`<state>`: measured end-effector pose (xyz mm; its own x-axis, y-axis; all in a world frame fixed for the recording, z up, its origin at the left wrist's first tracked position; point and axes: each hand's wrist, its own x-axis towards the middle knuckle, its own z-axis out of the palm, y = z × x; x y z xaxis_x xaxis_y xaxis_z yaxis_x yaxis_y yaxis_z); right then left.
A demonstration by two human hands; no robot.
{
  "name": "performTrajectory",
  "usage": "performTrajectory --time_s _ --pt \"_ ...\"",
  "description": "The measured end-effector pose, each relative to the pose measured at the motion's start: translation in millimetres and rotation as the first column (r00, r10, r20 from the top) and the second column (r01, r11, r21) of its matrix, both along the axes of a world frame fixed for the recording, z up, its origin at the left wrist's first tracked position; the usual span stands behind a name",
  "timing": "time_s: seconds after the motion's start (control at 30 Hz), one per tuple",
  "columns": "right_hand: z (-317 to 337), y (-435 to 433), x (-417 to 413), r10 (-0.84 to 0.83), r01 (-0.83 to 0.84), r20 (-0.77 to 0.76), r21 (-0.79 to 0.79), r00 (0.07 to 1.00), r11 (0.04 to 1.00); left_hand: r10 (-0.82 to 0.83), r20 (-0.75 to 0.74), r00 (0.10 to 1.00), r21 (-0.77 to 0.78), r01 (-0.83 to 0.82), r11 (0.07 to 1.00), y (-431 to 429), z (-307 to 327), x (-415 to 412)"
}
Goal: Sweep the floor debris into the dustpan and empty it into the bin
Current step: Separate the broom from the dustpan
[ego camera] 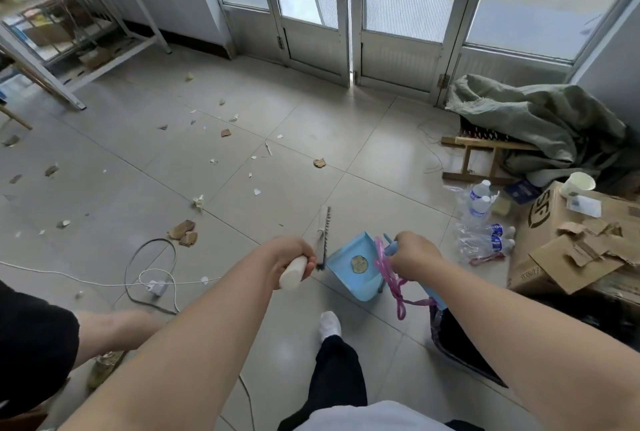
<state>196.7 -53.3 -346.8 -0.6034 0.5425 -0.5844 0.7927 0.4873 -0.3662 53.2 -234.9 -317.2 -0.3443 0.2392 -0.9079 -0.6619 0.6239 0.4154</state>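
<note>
My left hand (292,259) grips the pale handle of a broom (322,236) whose dark bristles point forward over the floor. My right hand (414,254) holds the blue handle of a light blue dustpan (353,268), which hangs tilted just above the tiles, together with a pink plastic string (391,280). Debris lies scattered ahead and to the left: cardboard scraps (183,231), a brown piece (319,163), a crumpled paper (198,203) and several white bits. A dark bin (460,344) with a black liner sits under my right forearm.
A white cable and charger (156,287) lie on the floor at the left. Plastic bottles (481,219), a cardboard box (575,240), a wooden frame and a green sack (540,119) crowd the right side. A metal rack (69,25) stands at the far left. Another person's leg (114,330) is at the lower left.
</note>
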Motion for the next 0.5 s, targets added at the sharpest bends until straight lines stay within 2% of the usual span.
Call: performTrajectory --time_s 0.13,0.3,0.5 --pt "-5.8 21.3 -50.5 -0.017 0.015 0.023 0.052 1.000 0.999 -0.003 0.011 1.000 0.023 0.003 1.000 22.7 -4.7 -60.9" --pt "-7.8 49.9 -109.0 -0.088 0.081 0.071 0.092 0.994 0.992 -0.154 0.038 0.987 -0.134 0.158 0.978 25.6 -17.2 -133.7" --pt "-1.2 80.6 -166.4 -0.113 0.102 0.087 0.128 0.990 0.987 -0.130 -0.017 0.991 -0.057 0.128 0.990 63.9 -14.8 -194.3"
